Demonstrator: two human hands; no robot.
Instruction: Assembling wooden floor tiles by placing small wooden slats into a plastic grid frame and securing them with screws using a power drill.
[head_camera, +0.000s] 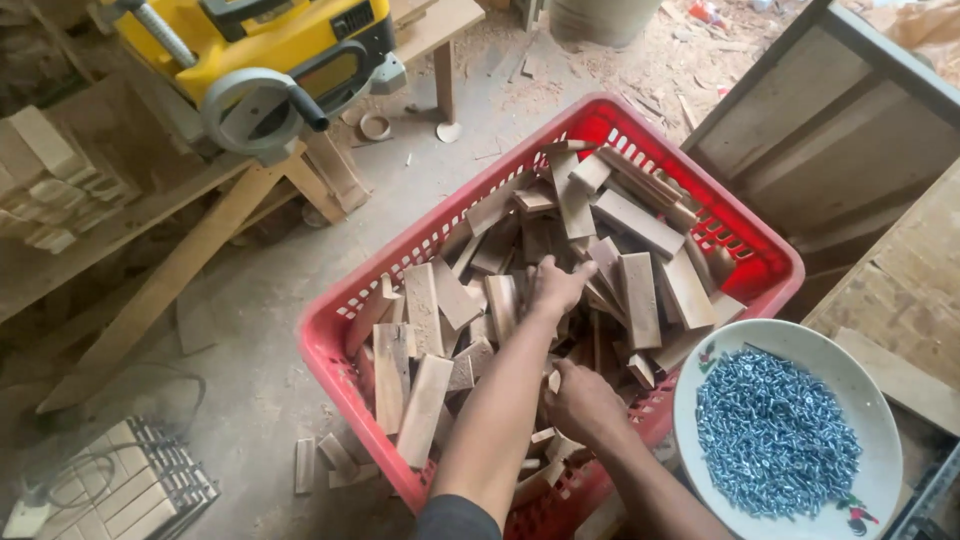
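A red plastic basket (330, 345) sits on the dusty floor, heaped with several short wooden offcut blocks (640, 295). My left hand (558, 287) reaches deep into the middle of the pile, and its fingers are curled down around a wooden block there. My right hand (585, 403) is lower, just inside the basket's near rim, with its fingers closed on a small wooden piece (554, 380). Much of what each hand grips is hidden by the fingers and the surrounding blocks.
A white bowl (860, 385) full of silver screws sits right of the basket. A yellow planer (270, 50) stands on a wooden bench at the upper left. Wooden panels (850, 130) lean at the right. Loose blocks (320, 462) lie on the floor beside the basket.
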